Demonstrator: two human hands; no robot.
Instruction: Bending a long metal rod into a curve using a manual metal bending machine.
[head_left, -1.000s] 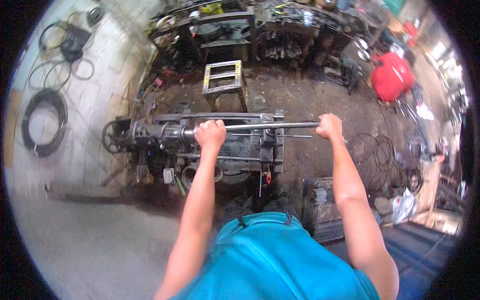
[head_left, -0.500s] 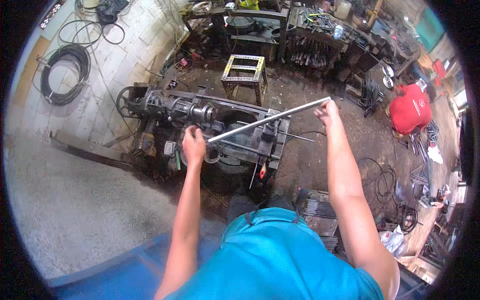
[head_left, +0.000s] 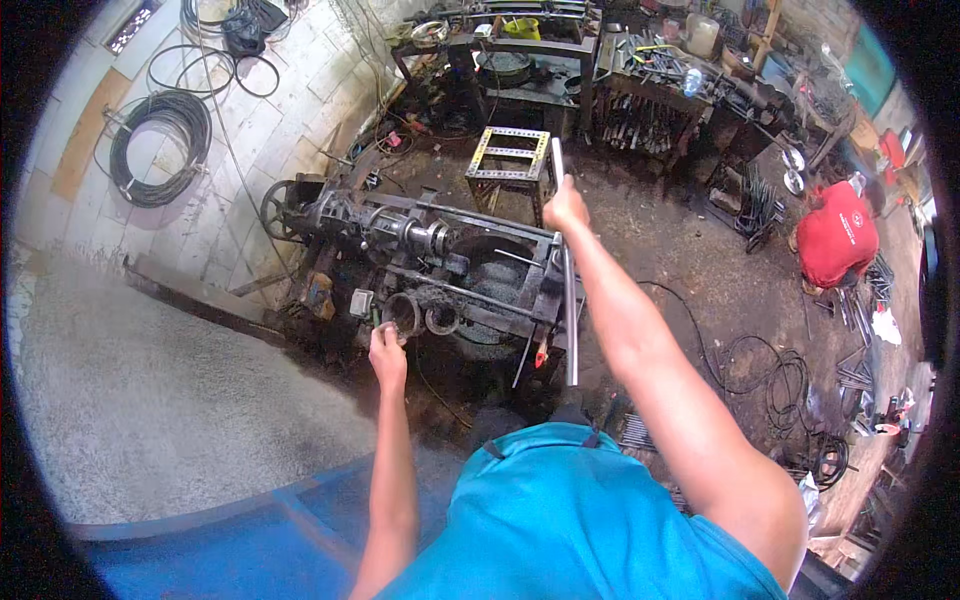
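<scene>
My right hand [head_left: 567, 205] is closed around a long, straight silver metal rod [head_left: 571, 320]. The rod hangs nearly upright over the right end of the lathe-like machine [head_left: 420, 235], its lower end close to my waist. Lower and to the left, my left hand [head_left: 388, 358] has its fingers pinched at a slim green stick-like thing [head_left: 377, 315]. That piece stands beside a small pale box [head_left: 361, 302] on the machine's front side; its lower part is hidden by my fingers. Two round containers [head_left: 403, 313] sit just right of my left hand.
A metal-framed stool [head_left: 510, 158] stands behind the machine. A person in a red shirt [head_left: 838, 238] crouches at the right among metal pieces. Cables [head_left: 770, 370] lie on the floor. A tool-laden bench [head_left: 650, 70] is at the back; a coiled hose [head_left: 160, 150] lies at upper left.
The rod has swung from slanting between both hands to nearly upright in my right hand, which moved left. My left hand left the rod's end and came down to the green stick-like thing.
</scene>
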